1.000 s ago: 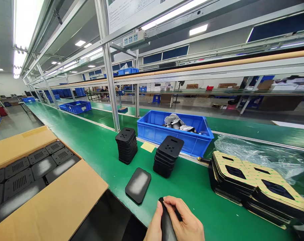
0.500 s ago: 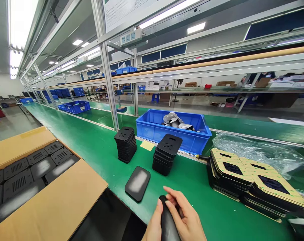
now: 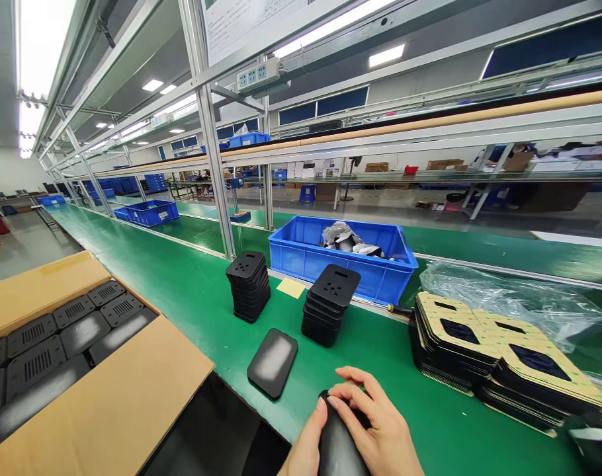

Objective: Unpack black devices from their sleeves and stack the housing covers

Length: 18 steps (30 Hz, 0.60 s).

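Observation:
A black plastic cover [image 3: 339,441] is held at the bottom of the view, above the green bench. My left hand [image 3: 305,444] grips its left side, thumb pressed near the top edge. My right hand [image 3: 375,423] closes over the right side with curled fingers at the upper edge. The cover's lower end runs out of view. Just beyond lies another black cover [image 3: 273,363] with a pale, hazy patch, flat on the bench. Behind it stand two stacks of black covers, a left stack [image 3: 249,287] and a right stack [image 3: 329,304], with slots and small holes.
At left an open cardboard box [image 3: 147,383] holds several black covers. A blue bin [image 3: 301,254] with crumpled scraps stands behind the stacks. To the right are piles of yellow-backed sheets [image 3: 452,330], a screwdriver [image 3: 399,309] and clear plastic film [image 3: 509,291].
My right hand has shifted slightly right and its fingers have moved along the cover's top edge. The held cover has tilted a little; the stacks and boxes stay put.

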Tool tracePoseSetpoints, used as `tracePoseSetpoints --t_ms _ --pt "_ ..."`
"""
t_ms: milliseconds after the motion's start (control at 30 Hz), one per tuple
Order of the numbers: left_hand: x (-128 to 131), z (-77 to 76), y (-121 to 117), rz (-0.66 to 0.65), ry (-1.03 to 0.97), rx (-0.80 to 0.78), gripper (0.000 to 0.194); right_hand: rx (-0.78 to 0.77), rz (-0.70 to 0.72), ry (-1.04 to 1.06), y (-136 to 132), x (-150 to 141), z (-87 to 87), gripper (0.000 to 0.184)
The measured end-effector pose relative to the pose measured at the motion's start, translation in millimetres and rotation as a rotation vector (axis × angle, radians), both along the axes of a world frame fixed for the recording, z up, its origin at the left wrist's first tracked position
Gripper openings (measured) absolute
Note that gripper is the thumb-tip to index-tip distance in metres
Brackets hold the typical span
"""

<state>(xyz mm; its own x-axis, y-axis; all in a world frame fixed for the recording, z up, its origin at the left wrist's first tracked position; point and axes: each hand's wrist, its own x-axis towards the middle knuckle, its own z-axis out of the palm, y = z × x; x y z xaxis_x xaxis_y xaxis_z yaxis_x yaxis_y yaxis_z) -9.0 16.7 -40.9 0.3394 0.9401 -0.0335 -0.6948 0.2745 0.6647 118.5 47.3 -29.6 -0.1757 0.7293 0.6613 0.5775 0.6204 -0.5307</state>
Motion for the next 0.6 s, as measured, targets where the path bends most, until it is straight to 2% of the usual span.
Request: tracePoseSetpoints --t_ms 167,233,333,400,500,600 --pt "-1.3 -0.3 -2.3 -0.052 0.022 -0.082 0.063 -0.058 0.15 -0.105 9.5 8.6 9.3 0.019" --pt "-3.8 2.2 -3.8 -0.171 -0.002 -0.138 0.064 -0.095 0.241 -0.133 12.9 13.9 15.3 0.021" --pt "-10.8 11.8 -4.4 -0.311 -0.049 -0.254 0.083 -0.105 0.28 -0.088 17.0 19.2 19.1 0.021" --pt "-15.2 18.7 -3.7 -0.307 -0.041 -0.306 0.088 -0.079 0.233 -0.027 18.6 18.1 16.1 0.015" --pt "-15.3 24.3 -2.7 -0.3 0.004 -0.313 0.076 -0.032 0.198 0.005 19.3 11.6 9.1 0.01" --pt "-8.7 23.2 -1.5 -0.232 -0.025 -0.293 0.068 0.002 0.212 -0.004 19.1 6.6 7.1 0.01"
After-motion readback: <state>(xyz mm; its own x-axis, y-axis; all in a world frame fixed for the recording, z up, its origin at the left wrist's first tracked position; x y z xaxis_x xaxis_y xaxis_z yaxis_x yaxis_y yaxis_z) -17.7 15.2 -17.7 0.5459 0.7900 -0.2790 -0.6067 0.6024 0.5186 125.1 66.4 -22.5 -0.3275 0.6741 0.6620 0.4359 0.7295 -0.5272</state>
